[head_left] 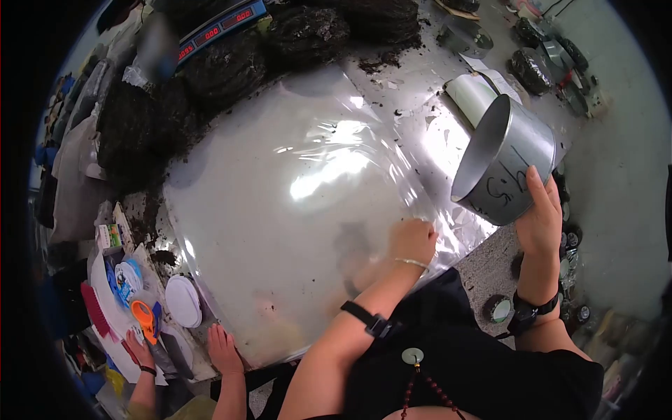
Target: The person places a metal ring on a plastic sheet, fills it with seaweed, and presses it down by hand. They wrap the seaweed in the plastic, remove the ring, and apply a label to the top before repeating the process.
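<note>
My right hand [540,218] grips a wide metal ring [521,157], raised and tilted at the right, with its open mouth turned left. Black handwritten marks run along its side, and whether it has a bottom is hidden. Curled into a fist, my left hand [414,241] rests at the right edge of a large clear plastic sheet [266,210] spread over the table. What lies inside those fingers, if anything, does not show. Bright reflections cross the sheet.
Dark plastic-wrapped bundles [227,70] line the back, beside a digital scale [224,26]. Another metal ring [465,38] stands at back right, near a white roll [470,96]. At left, another person's hands [224,350] are near orange scissors [144,318] and a white lid [183,301].
</note>
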Tool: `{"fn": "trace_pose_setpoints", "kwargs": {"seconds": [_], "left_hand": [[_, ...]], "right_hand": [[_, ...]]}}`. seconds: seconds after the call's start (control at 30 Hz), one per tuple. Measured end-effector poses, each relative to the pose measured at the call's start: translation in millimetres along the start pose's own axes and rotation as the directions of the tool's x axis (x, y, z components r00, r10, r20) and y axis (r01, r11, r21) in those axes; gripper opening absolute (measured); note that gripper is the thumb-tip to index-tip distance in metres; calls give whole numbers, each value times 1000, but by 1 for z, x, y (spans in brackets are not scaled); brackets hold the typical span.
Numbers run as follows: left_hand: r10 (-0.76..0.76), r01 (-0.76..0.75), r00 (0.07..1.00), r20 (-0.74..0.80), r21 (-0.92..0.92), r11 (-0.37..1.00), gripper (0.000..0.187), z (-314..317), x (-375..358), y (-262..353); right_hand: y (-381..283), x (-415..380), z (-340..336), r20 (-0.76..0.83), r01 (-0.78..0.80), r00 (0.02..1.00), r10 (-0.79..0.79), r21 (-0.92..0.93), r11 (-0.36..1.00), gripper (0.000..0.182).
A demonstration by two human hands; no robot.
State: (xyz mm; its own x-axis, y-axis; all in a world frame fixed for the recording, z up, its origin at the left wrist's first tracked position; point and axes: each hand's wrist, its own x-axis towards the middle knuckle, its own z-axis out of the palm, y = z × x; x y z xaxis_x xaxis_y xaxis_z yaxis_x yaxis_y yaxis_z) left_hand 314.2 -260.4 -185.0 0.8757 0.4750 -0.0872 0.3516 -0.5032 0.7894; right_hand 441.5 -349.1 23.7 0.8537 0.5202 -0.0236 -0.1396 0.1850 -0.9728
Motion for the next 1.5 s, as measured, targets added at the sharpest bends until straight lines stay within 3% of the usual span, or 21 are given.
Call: {"fn": "trace_pose_setpoints", "kwargs": {"seconds": [0.07,0.17,0.27,0.33,0.4,0.5,0.57,0.7,0.77,0.87,0.93,0.97,1.03,1.1,1.13,1.17,1.2,1.27,1.33,1.4,1.5], "left_hand": [[74,-49,988,134,-181,982,19,-13,-19,-9],[68,-93,992,-110,-246,965,16,-23,-33,-5],[-194,89,965,-175,-477,874,18,-68,-37,0],[-556,213,826,-87,-866,452,21,-95,-51,-24],[-687,255,727,6,-931,262,27,-132,-65,-62],[-671,111,719,-182,-923,369,26,-196,-84,-92],[-634,104,740,-225,-893,438,19,-246,-79,-84],[-346,-10,905,-250,-822,569,27,-345,-45,4],[-119,-24,985,-127,-778,628,31,-339,-20,60],[25,42,997,74,-783,621,25,-240,8,70],[-4,82,993,121,-648,757,24,-161,3,44],[5,45,997,82,-600,799,25,-116,-2,18],[160,-149,987,29,-238,960,24,-56,-14,-38],[218,-264,960,-178,-305,915,25,-48,-39,-36],[231,-326,928,-291,-338,883,26,-48,-45,-31],[254,-336,926,-280,-305,891,30,-65,-65,-23],[271,-342,925,-265,-273,899,34,-92,-95,-16],[250,-258,780,-573,70,964,37,-127,-155,-18],[263,116,506,-821,367,923,40,-134,-213,-44],[38,438,575,-817,347,829,39,-145,-251,-54],[-183,544,575,-797,206,813,42,-148,-280,-67]], "right_hand": [[0,11,1,64,-1,998,2,-9,1000,41],[9,22,14,71,-23,997,31,-112,993,42],[20,28,20,86,30,996,-10,-237,971,43],[22,29,23,123,89,991,-50,-337,937,41],[21,22,30,170,154,982,-85,-447,881,38],[32,1,44,286,190,958,-1,-635,749,29],[46,-19,58,553,462,831,66,-751,472,18],[89,-75,126,848,825,366,383,-486,288,27],[121,-83,170,808,819,332,487,-503,275,28],[199,-104,163,935,942,296,196,-320,101,23],[177,-146,115,976,974,124,180,-154,165,22],[170,-152,96,995,903,-94,12,80,423,24],[141,-140,86,983,704,-181,-8,135,697,28],[89,-103,95,912,609,-49,407,-296,736,31],[78,-86,95,951,756,211,226,-305,579,25],[86,-67,94,898,720,433,-81,-290,631,17],[89,-58,91,726,643,659,-196,-409,647,20],[106,-34,69,724,722,650,-231,-492,487,24],[115,-31,48,737,763,625,-257,-508,400,25],[123,-34,40,752,728,650,-110,-574,376,27],[140,-36,25,814,761,576,77,-569,311,23]]}}
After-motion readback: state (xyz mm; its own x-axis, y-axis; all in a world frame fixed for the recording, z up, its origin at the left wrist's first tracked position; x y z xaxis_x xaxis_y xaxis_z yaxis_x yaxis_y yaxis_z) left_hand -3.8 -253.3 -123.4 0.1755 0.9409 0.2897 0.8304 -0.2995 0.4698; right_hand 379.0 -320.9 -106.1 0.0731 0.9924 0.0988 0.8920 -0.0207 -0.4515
